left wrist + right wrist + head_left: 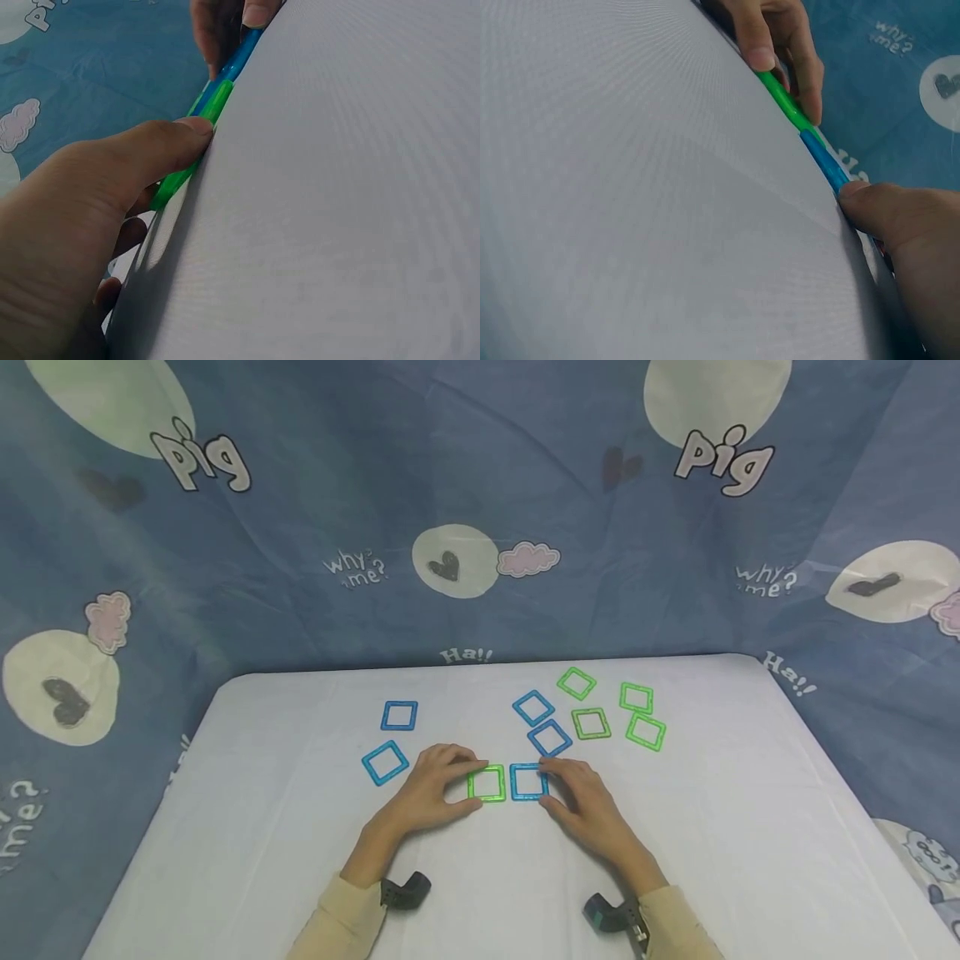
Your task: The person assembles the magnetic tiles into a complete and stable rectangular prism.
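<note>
L hand (435,785) pinched a green sq. frame (503,783), R hand (588,800) a blue sq. frame (513,782), both betw. the hands (two more blue frames (563,732) lay beyond R hand).

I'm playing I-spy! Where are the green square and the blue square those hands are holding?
Held green square (786,102): right wrist view, on its side facing the camera.
Held blue square (824,160): right wrist view, also on its camera-facing side.
</note>
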The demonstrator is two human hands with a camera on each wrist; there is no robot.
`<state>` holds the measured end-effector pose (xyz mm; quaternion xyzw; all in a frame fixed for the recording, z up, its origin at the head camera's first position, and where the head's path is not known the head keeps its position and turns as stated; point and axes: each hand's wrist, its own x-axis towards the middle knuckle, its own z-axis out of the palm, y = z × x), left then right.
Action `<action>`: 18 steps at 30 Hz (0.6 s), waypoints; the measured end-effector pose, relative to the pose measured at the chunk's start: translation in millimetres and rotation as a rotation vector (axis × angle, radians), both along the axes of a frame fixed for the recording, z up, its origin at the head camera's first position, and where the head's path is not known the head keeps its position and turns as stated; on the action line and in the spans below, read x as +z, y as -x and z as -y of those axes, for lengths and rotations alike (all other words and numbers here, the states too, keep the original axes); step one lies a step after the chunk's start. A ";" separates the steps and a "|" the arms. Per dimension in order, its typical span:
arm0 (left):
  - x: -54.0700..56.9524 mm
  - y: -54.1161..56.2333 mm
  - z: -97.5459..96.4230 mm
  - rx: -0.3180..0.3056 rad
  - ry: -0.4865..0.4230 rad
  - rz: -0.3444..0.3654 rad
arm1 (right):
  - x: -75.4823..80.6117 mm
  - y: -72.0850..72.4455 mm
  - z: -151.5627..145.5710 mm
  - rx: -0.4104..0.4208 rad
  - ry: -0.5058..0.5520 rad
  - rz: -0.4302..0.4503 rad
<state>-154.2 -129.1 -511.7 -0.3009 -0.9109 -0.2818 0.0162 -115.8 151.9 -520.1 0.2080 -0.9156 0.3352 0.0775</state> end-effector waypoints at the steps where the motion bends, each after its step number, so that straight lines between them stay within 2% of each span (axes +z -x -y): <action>1: 0.4 -0.2 0.2 0.002 0.001 0.005 | 0.5 0.1 0.2 0.000 0.001 0.005; 10: 1.4 -1.1 0.2 0.015 0.009 0.040 | 3.9 -0.6 1.0 -0.008 -0.004 0.034; 18: -0.9 0.6 -1.1 0.023 0.015 0.034 | 0.9 0.9 0.3 0.003 -0.011 0.005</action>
